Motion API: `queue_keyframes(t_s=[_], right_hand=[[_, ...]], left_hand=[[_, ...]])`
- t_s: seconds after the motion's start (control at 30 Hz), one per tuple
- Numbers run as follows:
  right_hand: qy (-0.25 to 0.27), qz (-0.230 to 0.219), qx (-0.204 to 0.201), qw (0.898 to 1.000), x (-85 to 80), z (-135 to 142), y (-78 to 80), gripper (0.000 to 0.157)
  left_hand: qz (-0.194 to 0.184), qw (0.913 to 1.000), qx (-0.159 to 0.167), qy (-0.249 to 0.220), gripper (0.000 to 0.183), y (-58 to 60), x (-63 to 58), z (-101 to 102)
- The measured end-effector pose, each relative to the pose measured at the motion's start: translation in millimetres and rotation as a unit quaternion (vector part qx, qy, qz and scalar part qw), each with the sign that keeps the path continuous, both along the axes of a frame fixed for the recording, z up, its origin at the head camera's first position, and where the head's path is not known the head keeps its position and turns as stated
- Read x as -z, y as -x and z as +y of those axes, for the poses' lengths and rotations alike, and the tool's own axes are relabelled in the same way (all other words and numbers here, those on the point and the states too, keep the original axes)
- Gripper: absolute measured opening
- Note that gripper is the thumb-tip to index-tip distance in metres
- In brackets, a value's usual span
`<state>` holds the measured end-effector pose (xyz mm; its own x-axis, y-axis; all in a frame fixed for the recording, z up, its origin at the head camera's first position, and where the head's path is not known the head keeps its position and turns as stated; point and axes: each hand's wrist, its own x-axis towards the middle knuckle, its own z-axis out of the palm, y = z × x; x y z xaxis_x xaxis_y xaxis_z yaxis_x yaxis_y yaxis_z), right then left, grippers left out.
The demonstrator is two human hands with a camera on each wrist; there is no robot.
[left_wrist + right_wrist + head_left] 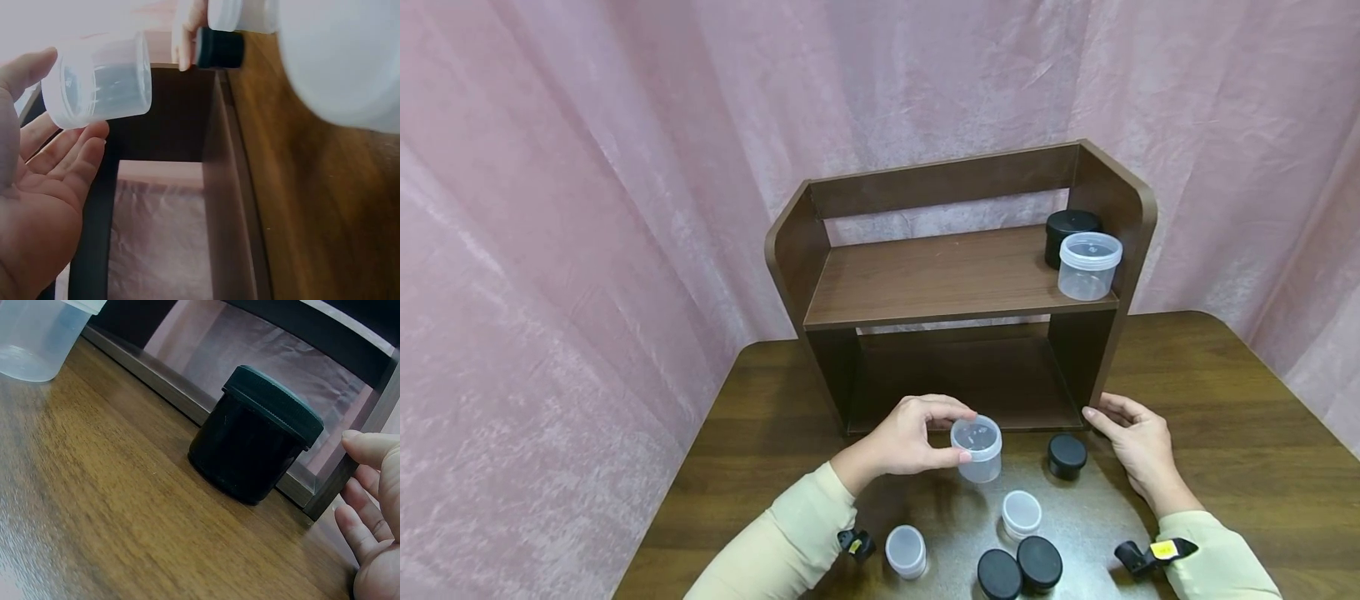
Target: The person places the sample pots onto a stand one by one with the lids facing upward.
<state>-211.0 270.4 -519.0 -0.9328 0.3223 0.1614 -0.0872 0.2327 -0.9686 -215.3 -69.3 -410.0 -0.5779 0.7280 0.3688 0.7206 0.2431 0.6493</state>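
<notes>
My left hand (912, 435) grips a clear lidded plastic jar (979, 454) by its rim, thumb in front and fingers behind. The jar is held in front of the lower opening of a brown two-tier shelf (955, 275). In the left wrist view this jar (106, 81) lies sideways across the picture, with fingers curled about its lid end. At the lower right corner of the shelf, my right hand (1138, 446) pinches the side panel, thumb at its front edge and fingers on the outer side. A small black jar (256, 434) stands on the table just left of that hand.
On the upper tier, a clear jar (1088, 268) stands before a black jar (1067, 225) at the right. Nearer on the table (1240, 467) are two small white-lidded jars (1021, 512) and two black-lidded jars (1039, 562). A pink curtain (625, 208) hangs behind.
</notes>
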Motion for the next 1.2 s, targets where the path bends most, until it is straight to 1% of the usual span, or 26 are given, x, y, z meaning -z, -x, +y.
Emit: queue_keyframes(t_s=[0.17,0.4,0.5,0.67,0.83,0.93,1.1,1.2], right_hand=[[-0.001,0.003,0.0,1.0,-1.1,0.4,-0.5,0.046],[0.006,0.004,0.003,1.0,1.7,-2.1,1.0,0.042],[0.004,0.004,0.003,1.0,2.4,-2.3,1.1,0.042],[0.002,0.006,0.005,1.0,2.6,-1.1,1.3,0.041],[0.012,0.011,-0.002,1.0,0.9,0.8,0.6,0.039],[0.012,0.007,-0.004,1.0,0.3,1.1,-0.4,0.039],[0.011,0.003,-0.008,1.0,0.4,0.4,-1.5,0.042],[0.01,0.002,-0.01,1.0,0.2,0.1,-1.9,0.044]], left_hand=[[0.013,0.9997,-0.003,-0.021,0.043,-0.3,-11.3,1.6],[0.072,0.9962,0.0,-0.049,0.042,-0.9,-28.1,2.2],[0.075,0.995,0.005,-0.066,0.042,-1.4,-38.6,3.9],[0.054,0.9939,0.012,-0.095,0.042,0.4,-59.6,9.9],[0.05,0.9916,0.015,-0.118,0.039,3.5,-81.8,16.8],[0.047,0.9899,0.018,-0.133,0.037,4.5,-92.5,20.6],[0.018,0.9848,0.027,-0.171,0.035,6.5,-107.9,26.3],[0.005,0.9818,0.025,-0.188,0.034,8.7,-118.8,29.3]])
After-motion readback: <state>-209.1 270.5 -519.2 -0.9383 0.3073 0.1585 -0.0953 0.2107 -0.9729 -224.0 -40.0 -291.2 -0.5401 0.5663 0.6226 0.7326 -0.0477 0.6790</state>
